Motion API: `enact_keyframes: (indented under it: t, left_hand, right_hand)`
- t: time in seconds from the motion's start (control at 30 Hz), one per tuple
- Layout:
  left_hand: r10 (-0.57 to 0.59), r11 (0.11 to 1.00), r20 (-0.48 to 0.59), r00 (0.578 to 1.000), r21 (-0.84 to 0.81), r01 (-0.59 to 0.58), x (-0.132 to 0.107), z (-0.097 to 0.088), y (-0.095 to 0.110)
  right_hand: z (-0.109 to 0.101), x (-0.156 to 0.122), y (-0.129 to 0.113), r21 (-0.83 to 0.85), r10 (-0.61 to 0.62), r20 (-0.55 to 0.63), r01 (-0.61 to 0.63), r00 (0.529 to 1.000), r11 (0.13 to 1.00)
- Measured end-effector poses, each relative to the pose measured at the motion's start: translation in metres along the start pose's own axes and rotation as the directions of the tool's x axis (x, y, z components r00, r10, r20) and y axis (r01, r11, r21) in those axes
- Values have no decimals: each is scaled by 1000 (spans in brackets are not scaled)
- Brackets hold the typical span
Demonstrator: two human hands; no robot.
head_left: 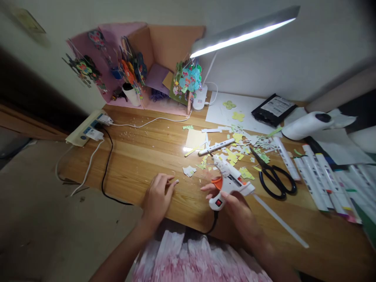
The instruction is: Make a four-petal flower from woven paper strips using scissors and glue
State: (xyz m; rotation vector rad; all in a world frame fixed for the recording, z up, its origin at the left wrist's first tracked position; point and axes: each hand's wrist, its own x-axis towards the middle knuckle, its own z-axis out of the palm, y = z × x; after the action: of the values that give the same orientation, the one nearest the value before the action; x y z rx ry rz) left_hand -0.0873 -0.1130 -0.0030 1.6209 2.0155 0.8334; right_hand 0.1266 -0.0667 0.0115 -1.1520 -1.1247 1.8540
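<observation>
My right hand (237,211) grips a white hot glue gun (229,176) by its handle, near the red switch. The trigger is orange, and a long glue stick (282,221) sticks out of the back. Its nozzle points away from me, close to a white marker (217,147) lying among paper scraps (233,156). My left hand (158,196) rests on the wooden table (141,156) near its front edge, thumb apart from the fingers, with nothing seen in it. Black-handled scissors (274,178) lie to the right of the glue gun.
A lit desk lamp (201,98) stands at the back beside a cardboard box (176,39) hung with colourful paper flowers (189,78). A power strip (88,127) with cords sits left. Several markers (317,180), a white roll (307,125) and a black packet (273,109) lie right.
</observation>
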Motion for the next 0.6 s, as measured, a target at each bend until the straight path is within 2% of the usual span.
enact_keyframes:
  t: [0.1, 0.2, 0.37, 0.5, 0.6]
  left_hand:
    - [9, 1000, 57, 998, 15, -10, 9, 2, -9]
    - [-7, 1000, 63, 998, -7, 8, 12, 2, -9]
    - [-101, 984, 57, 993, -141, 108, 13, 3, -4]
    - [-208, 931, 73, 975, -291, 221, 11, 7, 7]
    - [-239, 884, 117, 964, -385, 266, 7, 10, 21]
  right_hand:
    - [-5, 1, 4, -14, 19, 26, -19, 999, 1000]
    - [-3, 1, 3, -31, 32, 70, -30, 997, 999]
    - [5, 0, -1, -49, 30, 103, -25, 994, 998]
    - [18, 6, 2, -160, 9, -33, -14, 999, 987]
    - [28, 12, 5, -217, 2, -148, -34, 989, 976]
